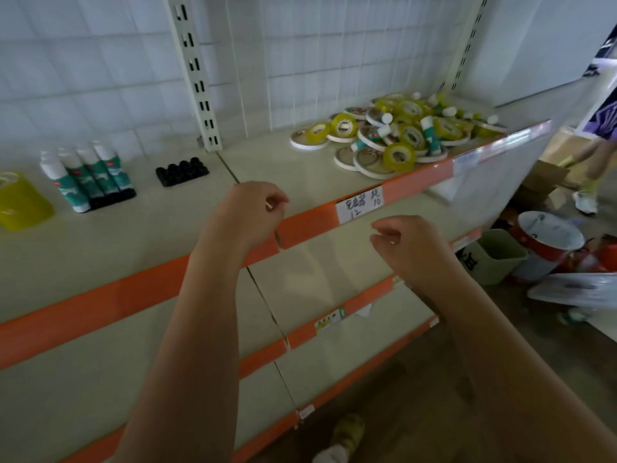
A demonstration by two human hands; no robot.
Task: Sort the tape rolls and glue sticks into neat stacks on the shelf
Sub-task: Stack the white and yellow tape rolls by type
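A jumbled pile of yellow tape rolls (pixel 399 157), flat white-rimmed tape rolls and glue sticks (pixel 429 135) lies on the right part of the top shelf (pixel 267 162). At the far left, several white-and-green glue sticks (pixel 90 177) stand in a row on a black holder, beside a stack of yellow tape (pixel 20 202). A second black holder (pixel 182 172) sits bare. My left hand (pixel 250 212) hovers over the shelf's front edge, fingers loosely curled, holding nothing. My right hand (pixel 410 242) hangs lower in front of the shelf, also curled and without anything in it.
Orange price strips run along each shelf edge, with a handwritten label (pixel 360 205). Lower shelves sit below. On the floor at right stand a green bin (pixel 497 255), a white-and-red bucket (pixel 547 238) and cardboard boxes. Another person's legs (pixel 597 162) are at the far right.
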